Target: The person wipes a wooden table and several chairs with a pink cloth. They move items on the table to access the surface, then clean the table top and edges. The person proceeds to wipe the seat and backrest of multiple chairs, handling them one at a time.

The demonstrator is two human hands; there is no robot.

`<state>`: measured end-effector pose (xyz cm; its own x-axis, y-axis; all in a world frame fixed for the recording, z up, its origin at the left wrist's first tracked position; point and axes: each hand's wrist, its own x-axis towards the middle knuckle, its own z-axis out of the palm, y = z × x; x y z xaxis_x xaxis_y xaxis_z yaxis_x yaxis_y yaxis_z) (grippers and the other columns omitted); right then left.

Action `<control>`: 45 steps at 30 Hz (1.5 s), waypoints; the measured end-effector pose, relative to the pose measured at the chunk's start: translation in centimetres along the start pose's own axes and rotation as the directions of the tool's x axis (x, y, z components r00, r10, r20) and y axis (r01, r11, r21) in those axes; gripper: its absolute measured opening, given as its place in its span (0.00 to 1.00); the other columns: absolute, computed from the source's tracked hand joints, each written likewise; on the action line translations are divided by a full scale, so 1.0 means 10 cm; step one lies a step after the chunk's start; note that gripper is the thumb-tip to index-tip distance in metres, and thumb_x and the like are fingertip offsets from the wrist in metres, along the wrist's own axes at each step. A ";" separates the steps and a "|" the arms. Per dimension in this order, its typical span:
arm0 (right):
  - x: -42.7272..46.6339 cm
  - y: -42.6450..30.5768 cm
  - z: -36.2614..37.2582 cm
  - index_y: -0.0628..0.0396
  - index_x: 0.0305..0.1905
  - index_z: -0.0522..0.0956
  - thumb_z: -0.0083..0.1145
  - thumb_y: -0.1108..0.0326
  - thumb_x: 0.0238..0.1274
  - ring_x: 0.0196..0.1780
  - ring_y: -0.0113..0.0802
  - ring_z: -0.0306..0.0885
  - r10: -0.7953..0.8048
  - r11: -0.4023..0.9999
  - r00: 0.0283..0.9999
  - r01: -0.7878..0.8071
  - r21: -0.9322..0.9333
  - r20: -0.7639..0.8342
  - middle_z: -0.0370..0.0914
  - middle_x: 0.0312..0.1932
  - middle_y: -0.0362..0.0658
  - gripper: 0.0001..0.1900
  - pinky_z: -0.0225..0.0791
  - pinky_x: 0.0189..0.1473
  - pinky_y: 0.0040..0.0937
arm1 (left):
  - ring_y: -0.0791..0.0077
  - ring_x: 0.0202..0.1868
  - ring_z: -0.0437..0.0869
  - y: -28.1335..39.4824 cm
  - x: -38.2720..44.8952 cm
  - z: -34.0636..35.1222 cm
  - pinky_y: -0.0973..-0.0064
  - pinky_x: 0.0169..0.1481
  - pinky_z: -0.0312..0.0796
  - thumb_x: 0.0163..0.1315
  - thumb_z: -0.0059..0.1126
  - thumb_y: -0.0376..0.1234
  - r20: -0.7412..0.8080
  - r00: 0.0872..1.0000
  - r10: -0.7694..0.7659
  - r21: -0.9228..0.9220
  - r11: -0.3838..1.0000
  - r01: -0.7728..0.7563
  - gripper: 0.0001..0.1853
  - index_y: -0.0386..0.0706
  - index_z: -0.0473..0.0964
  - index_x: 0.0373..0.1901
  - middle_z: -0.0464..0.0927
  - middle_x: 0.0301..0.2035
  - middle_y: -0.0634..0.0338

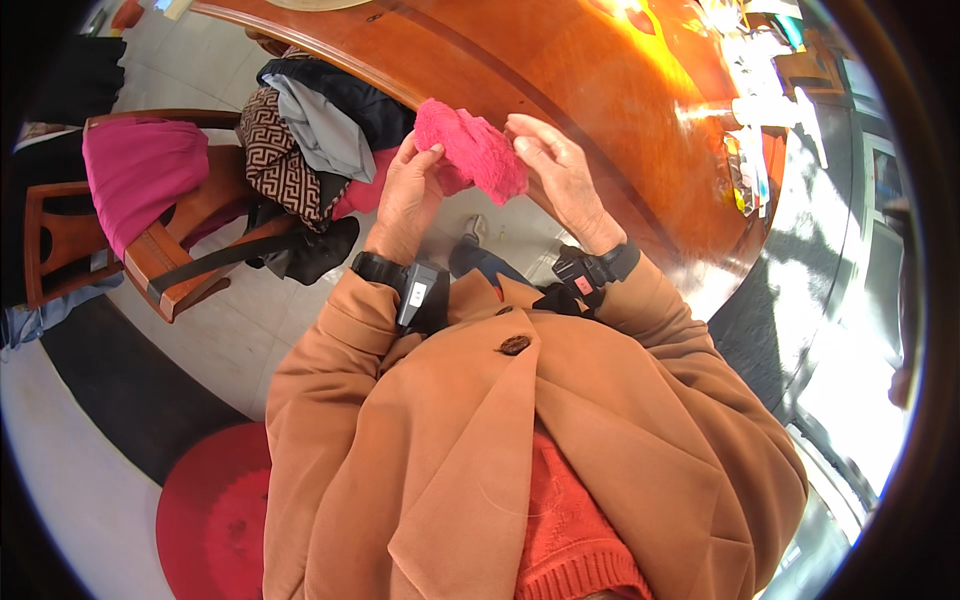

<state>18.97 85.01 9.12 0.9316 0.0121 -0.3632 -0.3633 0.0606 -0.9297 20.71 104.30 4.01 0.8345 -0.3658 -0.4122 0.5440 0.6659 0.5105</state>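
A bright pink fluffy cloth (480, 150), folded into a soft bundle, is held up near the edge of a polished wooden table (570, 90). My left hand (411, 184) grips its left end, with the thumb pressed on the front. At the cloth's right end, my right hand (559, 169) has its thumb and fingertips right beside the fabric. Whether those fingers pinch it cannot be seen. Both wrists carry black strapped devices.
Left of my hands, clothes are heaped on a chair: a patterned brown garment (274, 150), a grey cloth (322, 131) and a black one (352, 94). A magenta cloth (146, 172) drapes over a wooden chair (176, 262). A red round seat (214, 517) stands at lower left.
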 end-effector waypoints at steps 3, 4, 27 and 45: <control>-0.02 0.03 -0.02 0.66 0.62 0.67 0.52 0.66 0.68 0.56 0.26 0.70 -0.011 0.992 0.985 0.032 -0.121 0.170 0.72 0.56 0.45 0.22 0.65 0.58 0.27 | 0.60 0.55 0.75 0.02 0.05 0.05 0.55 0.58 0.69 0.67 0.45 0.30 0.035 0.999 0.006 -0.069 0.998 -0.003 0.19 0.42 0.65 0.60 0.73 0.54 0.56; -0.04 0.04 -0.01 0.66 0.60 0.69 0.56 0.62 0.65 0.51 0.26 0.73 -0.016 0.999 0.984 0.024 -0.042 0.177 0.75 0.51 0.44 0.24 0.69 0.53 0.27 | 0.60 0.53 0.77 0.04 0.07 0.08 0.56 0.57 0.70 0.67 0.45 0.30 0.039 0.999 0.006 -0.089 0.996 -0.003 0.18 0.42 0.66 0.58 0.75 0.51 0.56; -0.56 0.39 -0.79 0.68 0.60 0.68 0.51 0.64 0.68 0.50 0.34 0.77 0.178 0.969 0.977 -0.154 0.194 -0.114 0.76 0.49 0.49 0.22 0.72 0.51 0.30 | 0.48 0.65 0.60 -0.10 1.40 0.07 0.55 0.65 0.58 0.61 0.56 0.31 0.431 0.730 0.530 0.891 -0.380 -0.250 0.29 0.39 0.63 0.64 0.60 0.64 0.42; -1.26 0.54 -1.50 0.67 0.55 0.72 0.52 0.68 0.67 0.46 0.30 0.78 0.192 0.946 0.860 -0.035 0.321 -0.472 0.77 0.46 0.48 0.17 0.72 0.49 0.26 | 0.64 0.30 0.80 -0.58 1.96 1.00 0.69 0.29 0.75 0.60 0.45 0.23 0.282 0.931 0.231 0.901 0.271 -0.340 0.05 0.36 0.71 0.35 0.74 0.31 0.54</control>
<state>5.12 70.19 7.75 0.7269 -0.4490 -0.5197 -0.3729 0.3774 -0.8476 34.82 86.73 0.52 0.9274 -0.3702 -0.0535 -0.0568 -0.2807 0.9581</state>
